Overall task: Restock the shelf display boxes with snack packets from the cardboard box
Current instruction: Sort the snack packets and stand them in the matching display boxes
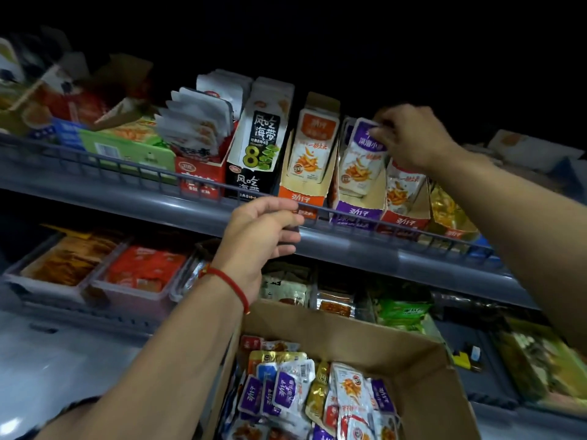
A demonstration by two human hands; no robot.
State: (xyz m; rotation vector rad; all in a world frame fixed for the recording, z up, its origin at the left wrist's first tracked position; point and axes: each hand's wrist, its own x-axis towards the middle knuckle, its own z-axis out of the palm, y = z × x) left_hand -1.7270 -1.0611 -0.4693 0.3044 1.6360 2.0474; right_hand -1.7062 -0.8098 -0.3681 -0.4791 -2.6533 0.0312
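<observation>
My right hand (409, 134) is up at the top shelf and pinches the top of a purple-and-white snack packet (365, 154) standing in the purple display box (359, 211). An orange display box (306, 185) stands to its left and a red one (403, 217) to its right, both holding packets. My left hand (263, 230), with a red string at the wrist, hovers in front of the shelf's wire rail (127, 168) with loosely curled fingers and holds nothing. Below, the open cardboard box (413, 357) holds several mixed snack packets (317, 398).
A black seaweed display box (254, 160) and a red box with white packets (197, 176) stand further left on the top shelf. The lower shelf carries trays of red and orange snacks (143, 268) and green packets (403, 309). Everything above the shelf is dark.
</observation>
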